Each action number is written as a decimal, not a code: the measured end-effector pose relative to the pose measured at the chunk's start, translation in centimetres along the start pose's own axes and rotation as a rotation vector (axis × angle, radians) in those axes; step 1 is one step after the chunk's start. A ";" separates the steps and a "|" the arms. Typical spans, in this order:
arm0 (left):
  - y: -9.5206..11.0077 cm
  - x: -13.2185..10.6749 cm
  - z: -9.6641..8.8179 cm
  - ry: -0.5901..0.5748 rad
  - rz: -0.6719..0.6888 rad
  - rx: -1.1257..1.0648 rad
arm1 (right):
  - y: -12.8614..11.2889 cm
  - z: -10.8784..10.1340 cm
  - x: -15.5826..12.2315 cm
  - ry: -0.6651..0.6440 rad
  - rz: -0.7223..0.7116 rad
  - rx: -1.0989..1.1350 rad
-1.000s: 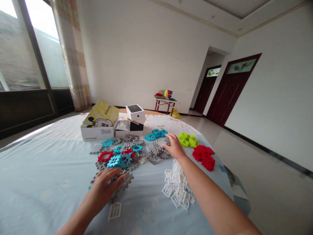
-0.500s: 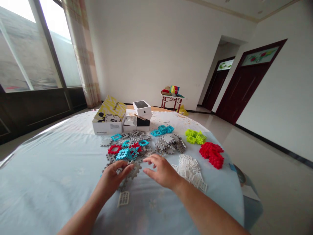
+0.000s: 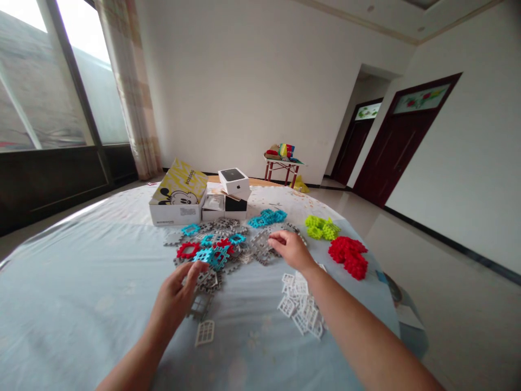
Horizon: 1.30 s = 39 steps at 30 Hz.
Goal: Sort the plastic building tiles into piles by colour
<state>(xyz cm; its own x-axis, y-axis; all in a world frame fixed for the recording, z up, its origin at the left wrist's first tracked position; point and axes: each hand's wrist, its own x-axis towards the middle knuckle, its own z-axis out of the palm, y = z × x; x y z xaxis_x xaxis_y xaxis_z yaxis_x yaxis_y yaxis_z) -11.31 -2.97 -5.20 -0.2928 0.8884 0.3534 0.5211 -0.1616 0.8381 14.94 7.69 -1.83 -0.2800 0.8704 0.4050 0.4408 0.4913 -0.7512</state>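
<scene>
Flat plastic lattice tiles lie scattered on a table under a pale blue cloth point(image 3: 81, 282). My left hand point(image 3: 176, 296) rests on grey tiles point(image 3: 203, 282) at the near edge of a mixed pile point(image 3: 211, 250) of grey, blue and red pieces, fingers curled on one. My right hand point(image 3: 290, 248) reaches over a stack of grey tiles point(image 3: 260, 244), fingers pinched around a grey piece. White tiles point(image 3: 301, 309) lie under my right forearm. A single white tile point(image 3: 204, 332) lies near my left wrist.
Sorted heaps sit to the right: blue point(image 3: 267, 217), lime green point(image 3: 322, 228), red point(image 3: 349, 256). A yellow cartoon box point(image 3: 177, 195) and small phone boxes point(image 3: 230, 193) stand behind. The table edge drops off at right. A small red table point(image 3: 280, 163) and dark doors point(image 3: 402, 136) are farther back.
My right hand moved from in front of me, near my left hand, forward to the grey stack and closed on a piece. My left hand shifted slightly on the near grey tiles.
</scene>
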 end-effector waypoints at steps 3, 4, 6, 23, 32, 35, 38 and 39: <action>-0.8 0.5 -0.5 0.080 -0.069 0.002 | 2.3 -2.0 2.8 0.115 0.041 -0.161; -1.0 0.6 -0.7 0.096 -0.086 0.004 | 3.0 -2.5 3.6 0.148 0.053 -0.225; -1.3 0.8 -1.1 0.129 -0.111 0.015 | 3.8 -2.9 4.7 0.203 0.066 -0.325; -5.0 2.2 -2.7 0.293 -0.194 0.103 | 2.0 12.6 10.3 -0.238 0.058 -0.502; -4.9 2.3 -2.8 0.295 -0.224 0.076 | 1.6 14.7 8.2 -0.293 0.031 -0.435; -4.6 2.4 -2.9 0.288 -0.246 0.050 | 0.6 14.4 6.0 -0.325 -0.067 -0.340; -4.6 2.4 -3.0 0.298 -0.248 0.009 | -0.6 13.9 3.1 -0.332 -0.110 -0.232; -4.6 2.5 -3.0 0.302 -0.245 -0.008 | -1.1 13.6 2.1 -0.344 -0.118 -0.194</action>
<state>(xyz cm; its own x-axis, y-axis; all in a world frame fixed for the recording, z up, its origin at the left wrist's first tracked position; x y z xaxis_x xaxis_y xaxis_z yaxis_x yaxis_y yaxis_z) -16.82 -1.32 -6.95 -0.6316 0.7346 0.2480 0.4004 0.0351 0.9157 2.23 8.56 -7.26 -0.5921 0.7628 0.2599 0.5320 0.6123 -0.5848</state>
